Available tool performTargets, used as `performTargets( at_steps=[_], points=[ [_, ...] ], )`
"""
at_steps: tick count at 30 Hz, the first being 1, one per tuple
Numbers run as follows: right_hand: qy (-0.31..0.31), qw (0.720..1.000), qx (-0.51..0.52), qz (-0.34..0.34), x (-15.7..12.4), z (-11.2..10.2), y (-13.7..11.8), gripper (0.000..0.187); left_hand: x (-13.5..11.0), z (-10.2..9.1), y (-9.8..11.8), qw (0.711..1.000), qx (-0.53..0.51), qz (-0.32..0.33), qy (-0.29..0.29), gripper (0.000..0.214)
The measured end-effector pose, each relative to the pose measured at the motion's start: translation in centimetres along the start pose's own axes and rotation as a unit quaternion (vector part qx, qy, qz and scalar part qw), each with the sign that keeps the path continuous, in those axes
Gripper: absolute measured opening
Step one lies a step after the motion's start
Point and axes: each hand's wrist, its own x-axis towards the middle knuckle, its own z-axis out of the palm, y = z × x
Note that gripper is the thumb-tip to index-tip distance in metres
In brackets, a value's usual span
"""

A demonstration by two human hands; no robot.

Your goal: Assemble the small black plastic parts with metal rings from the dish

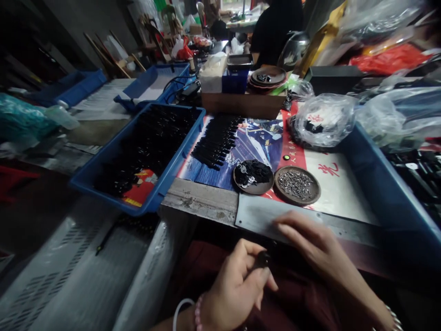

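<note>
My left hand (236,285) is low in front of me, over my lap, with its fingers curled round a small black part (263,259). My right hand (310,241) rests just beyond it at the table's near edge, fingers stretched toward the left and nearly touching the part; nothing shows in it. Ahead on the table stand two round brown dishes: one (253,177) holds black pieces, the other (297,185) holds small metal screws. A row of black elongated parts (215,142) lies on a blue printed sheet.
A blue tray (138,156) full of black parts sits at the left, more blue trays (155,85) behind it. A blue bin wall (379,184) runs along the right. Plastic bags (324,119), a cardboard box (244,103) and a seated person (275,27) lie farther back.
</note>
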Motion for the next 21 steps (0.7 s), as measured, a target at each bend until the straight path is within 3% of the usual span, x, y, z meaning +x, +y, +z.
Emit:
performTargets(
  at_steps=[3,6,10,14,19,21],
  points=[
    [0.070,0.961,-0.267,-0.034,2.5,-1.3,1.1,0.019,0.0,-0.5,-0.1,1.000,-0.020,-0.006,-0.005,0.024],
    [0.046,0.888,-0.458,-0.009,4.4,-1.5,1.4,0.018,-0.3,-0.8,-0.4,0.999,-0.030,-0.015,-0.008,0.024],
    [-0.035,0.818,-0.573,0.018,6.1,-1.2,0.8,0.023,-0.3,-1.1,-0.4,0.999,-0.031,-0.025,0.006,0.024],
    [-0.086,0.805,-0.586,0.029,7.6,-1.5,0.3,0.022,-0.2,-1.2,-0.5,0.999,-0.037,-0.038,0.000,0.019],
    [-0.135,0.812,-0.567,0.021,8.8,-2.8,-0.5,0.010,-0.1,-1.4,-0.7,0.998,-0.043,-0.039,-0.009,0.019],
    [-0.120,0.826,-0.550,0.013,8.8,-4.0,-0.7,0.008,0.0,-1.6,-0.6,0.998,-0.048,-0.045,-0.005,0.021]
  ],
)
